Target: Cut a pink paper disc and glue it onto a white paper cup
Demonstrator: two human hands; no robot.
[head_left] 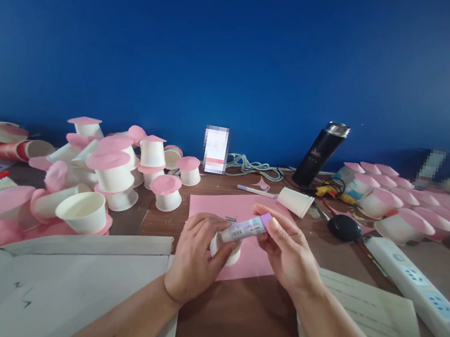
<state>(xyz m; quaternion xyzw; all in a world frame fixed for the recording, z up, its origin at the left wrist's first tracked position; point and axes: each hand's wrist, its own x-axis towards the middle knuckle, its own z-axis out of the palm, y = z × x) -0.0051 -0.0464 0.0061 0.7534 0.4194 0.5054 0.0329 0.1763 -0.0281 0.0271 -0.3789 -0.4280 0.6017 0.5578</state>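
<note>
My left hand (198, 256) is closed round a white paper cup (231, 256), low over a pink paper sheet (249, 270). Across the top of that cup lies a glue stick (243, 230) with a purple cap end, slanting up to the right. The fingers of my right hand (291, 251) pinch the purple end. Part of the cup is hidden behind my left fingers and the glue stick. Behind my hands, another white cup (294, 202) lies on its side near the sheet's far edge.
Many white cups with pink paper discs (164, 192) crowd the left; more (405, 224) stand at the right. A black flask (320, 155), a lit phone (215, 149) and cables line the wall. A power strip (420, 293) lies right, a white board (79, 288) front left.
</note>
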